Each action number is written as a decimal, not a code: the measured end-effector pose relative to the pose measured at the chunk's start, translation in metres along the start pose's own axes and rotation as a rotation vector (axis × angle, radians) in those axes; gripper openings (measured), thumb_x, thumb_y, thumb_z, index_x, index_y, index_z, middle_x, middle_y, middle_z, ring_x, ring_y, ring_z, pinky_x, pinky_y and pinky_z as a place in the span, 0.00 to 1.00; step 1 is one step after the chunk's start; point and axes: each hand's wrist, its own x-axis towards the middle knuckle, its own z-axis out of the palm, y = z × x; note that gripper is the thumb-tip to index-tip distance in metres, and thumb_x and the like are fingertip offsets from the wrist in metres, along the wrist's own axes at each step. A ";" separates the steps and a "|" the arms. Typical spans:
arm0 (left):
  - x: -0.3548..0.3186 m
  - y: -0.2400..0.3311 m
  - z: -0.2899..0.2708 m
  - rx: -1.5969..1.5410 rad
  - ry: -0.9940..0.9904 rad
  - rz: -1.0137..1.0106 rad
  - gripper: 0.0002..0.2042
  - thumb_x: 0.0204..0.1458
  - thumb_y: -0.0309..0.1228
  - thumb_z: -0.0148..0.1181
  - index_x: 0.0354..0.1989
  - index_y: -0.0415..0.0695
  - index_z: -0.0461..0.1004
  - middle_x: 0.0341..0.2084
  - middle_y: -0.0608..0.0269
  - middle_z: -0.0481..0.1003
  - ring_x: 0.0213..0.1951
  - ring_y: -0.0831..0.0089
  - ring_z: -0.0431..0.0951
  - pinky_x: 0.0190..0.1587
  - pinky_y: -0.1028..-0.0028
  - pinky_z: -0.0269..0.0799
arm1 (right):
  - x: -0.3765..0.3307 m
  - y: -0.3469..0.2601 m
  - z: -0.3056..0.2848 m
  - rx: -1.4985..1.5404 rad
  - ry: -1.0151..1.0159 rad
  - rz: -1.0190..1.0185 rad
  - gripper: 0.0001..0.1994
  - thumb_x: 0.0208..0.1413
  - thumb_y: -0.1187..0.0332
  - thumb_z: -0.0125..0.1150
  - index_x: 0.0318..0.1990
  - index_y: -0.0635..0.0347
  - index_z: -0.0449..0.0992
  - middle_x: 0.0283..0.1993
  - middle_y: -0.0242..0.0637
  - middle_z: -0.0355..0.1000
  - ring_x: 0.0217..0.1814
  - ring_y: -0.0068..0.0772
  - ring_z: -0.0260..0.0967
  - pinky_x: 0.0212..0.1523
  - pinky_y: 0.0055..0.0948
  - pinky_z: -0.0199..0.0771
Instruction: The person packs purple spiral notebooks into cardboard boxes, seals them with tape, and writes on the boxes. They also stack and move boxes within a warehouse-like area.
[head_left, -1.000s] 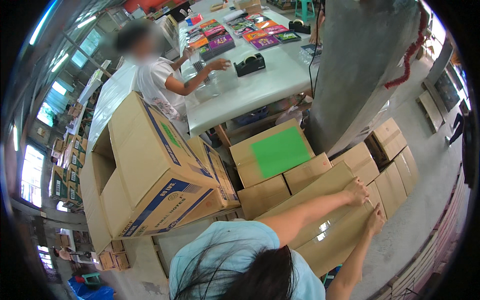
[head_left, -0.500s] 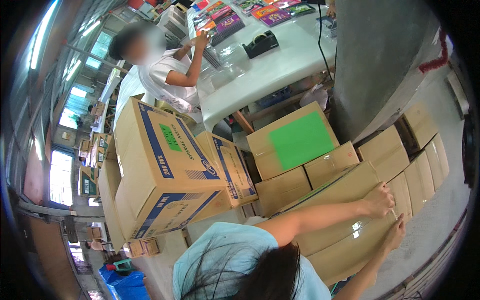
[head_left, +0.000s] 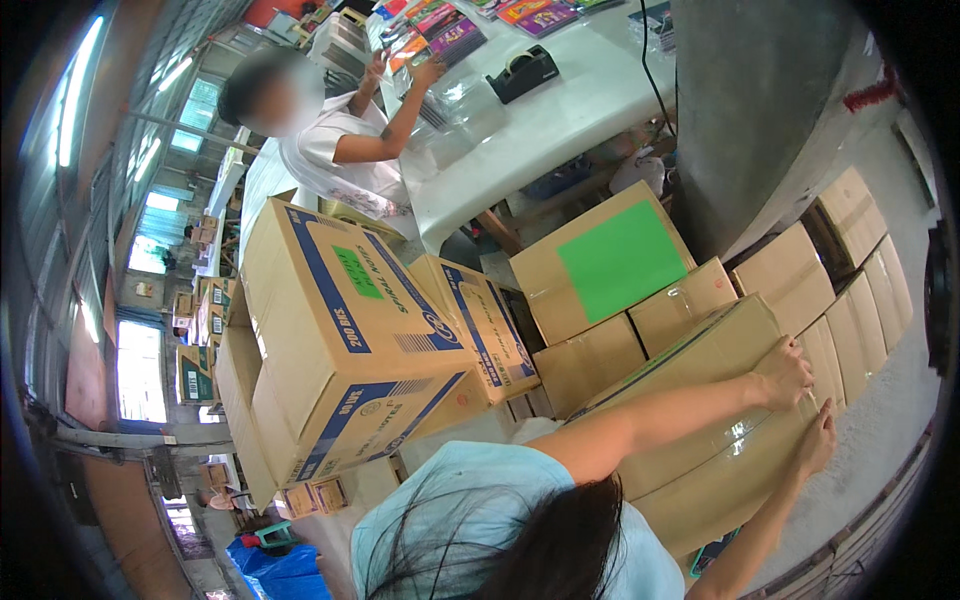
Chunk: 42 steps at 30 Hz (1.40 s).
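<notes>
Has the left hand (head_left: 785, 377) at the right end of a long brown carton (head_left: 705, 430), in front of the body and to the right, with fingers curled inward close to the edge. Has the right hand (head_left: 818, 440) just beside it along the same end, with fingers bent too. Cannot tell, for either hand, a firm grip from a mere touch, nor make out the small pale bit between the two. To be read most easily at the left, on the large open carton (head_left: 335, 345): broad blue bands, blue lettering and figures, striped blocks, and a green label (head_left: 357, 272) with dark writing. Printed likewise in blue on the neighbouring carton (head_left: 480, 330), but partly covered by the large one. Marked with only a plain bright green panel (head_left: 625, 262) on the tilted carton (head_left: 535, 285) near the pillar (head_left: 770, 110). Too small to read on the stacked cartons (head_left: 197, 375) far left. Hidden in part under the left forearm, the long carton; covered at its near left end by the blue shirt (head_left: 450, 505) and dark hair (head_left: 545, 535). Cut off at the top, colourful booklets (head_left: 455, 38) on the white tabletop (head_left: 570, 125), beyond a black tape dispenser (head_left: 522, 74)
</notes>
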 end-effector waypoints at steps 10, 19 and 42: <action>0.003 -0.002 0.005 -0.018 -0.018 -0.003 0.09 0.44 0.40 0.57 0.24 0.51 0.81 0.28 0.63 0.77 0.42 0.61 0.71 0.51 0.54 0.55 | -0.002 -0.001 -0.006 0.001 -0.020 -0.023 0.36 0.55 0.34 0.35 0.48 0.57 0.76 0.46 0.47 0.74 0.49 0.50 0.69 0.50 0.44 0.65; 0.002 0.001 -0.004 -0.011 -0.044 -0.009 0.10 0.46 0.42 0.56 0.26 0.53 0.81 0.31 0.67 0.78 0.44 0.65 0.71 0.52 0.57 0.55 | -0.001 0.002 -0.004 -0.030 0.017 -0.026 0.35 0.55 0.35 0.36 0.46 0.58 0.76 0.43 0.47 0.75 0.46 0.51 0.70 0.47 0.42 0.66; -0.001 0.003 -0.007 0.044 0.011 0.009 0.10 0.46 0.41 0.56 0.23 0.51 0.80 0.27 0.64 0.77 0.41 0.64 0.73 0.49 0.58 0.57 | -0.007 -0.008 -0.012 -0.106 -0.044 0.045 0.36 0.53 0.32 0.34 0.53 0.51 0.74 0.53 0.43 0.71 0.56 0.45 0.66 0.55 0.40 0.63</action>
